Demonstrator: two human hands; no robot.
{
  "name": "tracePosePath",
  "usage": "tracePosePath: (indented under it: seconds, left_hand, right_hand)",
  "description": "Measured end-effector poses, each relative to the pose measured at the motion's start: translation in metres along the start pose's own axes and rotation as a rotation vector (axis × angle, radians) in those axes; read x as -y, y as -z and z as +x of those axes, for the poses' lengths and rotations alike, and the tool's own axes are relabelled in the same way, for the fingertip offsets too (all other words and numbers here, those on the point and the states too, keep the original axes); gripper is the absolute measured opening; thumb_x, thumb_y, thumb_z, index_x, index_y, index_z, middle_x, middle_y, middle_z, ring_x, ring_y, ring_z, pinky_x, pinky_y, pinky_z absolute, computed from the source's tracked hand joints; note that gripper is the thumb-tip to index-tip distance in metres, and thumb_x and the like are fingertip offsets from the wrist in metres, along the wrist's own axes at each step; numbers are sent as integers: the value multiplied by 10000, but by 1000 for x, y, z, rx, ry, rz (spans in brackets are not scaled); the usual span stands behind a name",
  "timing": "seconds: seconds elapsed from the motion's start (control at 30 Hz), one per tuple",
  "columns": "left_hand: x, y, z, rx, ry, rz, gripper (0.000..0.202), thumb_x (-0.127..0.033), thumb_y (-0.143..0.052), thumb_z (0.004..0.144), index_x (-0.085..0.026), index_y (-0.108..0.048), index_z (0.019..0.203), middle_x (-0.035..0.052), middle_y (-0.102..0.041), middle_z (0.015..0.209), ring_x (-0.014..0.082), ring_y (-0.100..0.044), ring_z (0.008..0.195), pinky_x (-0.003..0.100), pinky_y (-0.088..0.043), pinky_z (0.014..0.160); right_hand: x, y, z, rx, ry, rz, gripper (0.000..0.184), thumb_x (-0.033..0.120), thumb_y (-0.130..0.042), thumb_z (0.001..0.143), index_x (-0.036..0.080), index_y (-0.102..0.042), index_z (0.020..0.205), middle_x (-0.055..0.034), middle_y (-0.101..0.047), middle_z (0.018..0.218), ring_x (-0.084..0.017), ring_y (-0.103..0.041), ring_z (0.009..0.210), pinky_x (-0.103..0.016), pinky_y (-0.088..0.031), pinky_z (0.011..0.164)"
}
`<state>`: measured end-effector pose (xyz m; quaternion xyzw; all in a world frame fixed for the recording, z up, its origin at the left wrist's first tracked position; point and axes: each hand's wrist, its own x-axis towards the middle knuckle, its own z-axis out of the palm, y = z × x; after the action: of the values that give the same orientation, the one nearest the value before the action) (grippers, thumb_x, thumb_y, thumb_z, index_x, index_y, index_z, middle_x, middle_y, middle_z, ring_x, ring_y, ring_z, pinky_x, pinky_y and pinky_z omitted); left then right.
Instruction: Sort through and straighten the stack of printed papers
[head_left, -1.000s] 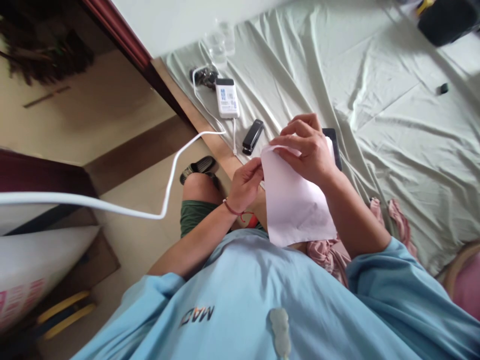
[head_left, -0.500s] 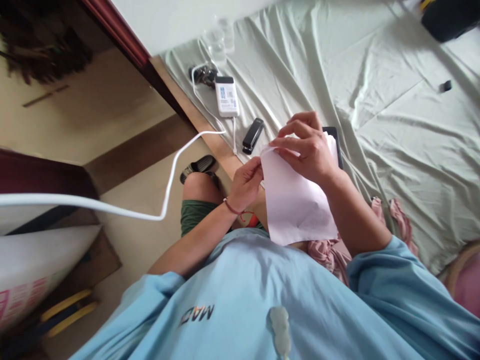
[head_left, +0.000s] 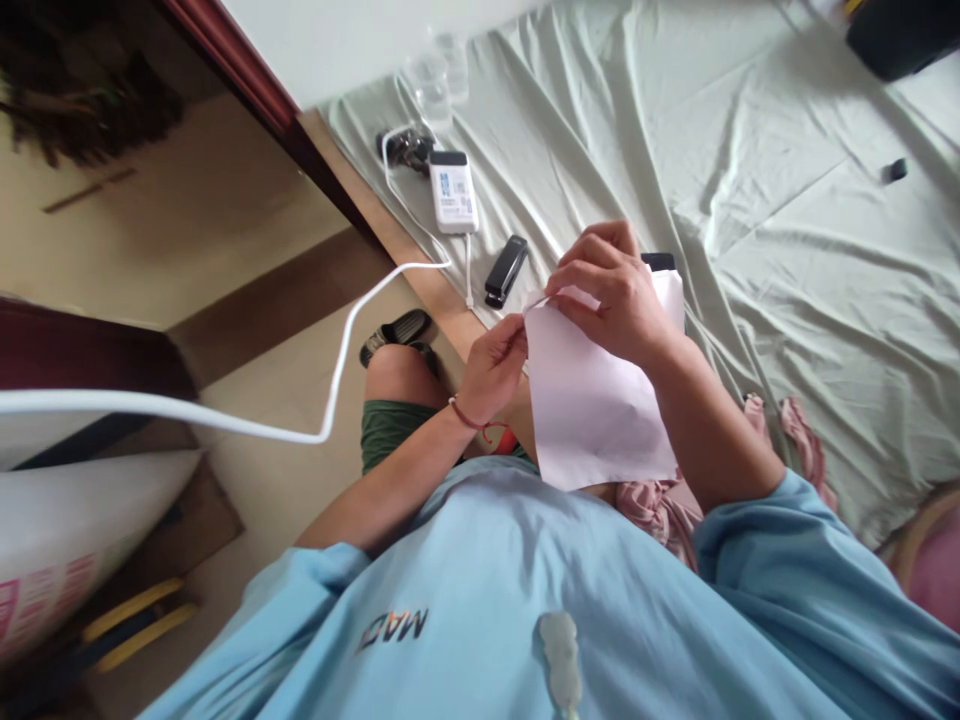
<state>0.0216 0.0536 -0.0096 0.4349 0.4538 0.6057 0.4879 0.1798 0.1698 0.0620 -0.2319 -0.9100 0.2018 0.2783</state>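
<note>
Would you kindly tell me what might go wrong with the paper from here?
The sheet of paper is held near its top edge between the left hand and right hand, in mid-air, so it may crease crookedly or tear there. The white cable hanging beside the left arm might be snagged.
</note>
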Motion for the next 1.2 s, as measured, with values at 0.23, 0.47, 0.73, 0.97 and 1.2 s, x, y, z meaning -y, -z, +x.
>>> tracePosePath:
  seconds: [0.23,0.47,0.73,0.97,1.2]
  left_hand:
    - [3,-6,3,-80,104,-216,320,-470,-767,842,-179,-637,811,-15,-450,668,86,-375,581,222,-326,521]
    - [-2,-11,6,-100,181,-319,365,-488,-827,772,-174,-643,814,-24,-495,677,70,-447,597,188,-418,558]
    - [-1,-9,12,-136,200,-404,370,-510,-815,780,-180,-647,780,-18,-543,673,71,-500,573,200,-424,533]
    - [-6,-6,17,-72,124,-245,337,-494,-793,800,-177,-676,791,-25,-526,635,70,-438,536,201,-399,514]
    - [-3,2,16,-39,17,-23,283,-454,-676,915,-179,-696,852,3,-526,698,97,-448,615,222,-374,562]
  right_hand:
    - [-1,-1,0,9,-1,-8,193,397,-499,1005,296,-653,948,-85,-673,1007,-377,-529,1226,-677,-428,1030]
    - [-1,-1,-4,-14,-23,-37,170,339,-485,1007,274,-641,984,-93,-680,975,-363,-550,1192,-682,-397,1037]
    - [-1,-2,-6,6,5,-12,209,256,-473,989,247,-668,1062,-73,-673,957,-323,-537,1197,-617,-356,1096]
    - [-1,1,-4,7,9,-16,215,261,-457,993,240,-667,1035,-84,-672,963,-326,-547,1192,-607,-389,1078]
    - [-6,5,0,26,14,-75,231,311,-417,1023,251,-640,1004,-96,-675,1003,-356,-524,1261,-618,-386,1072]
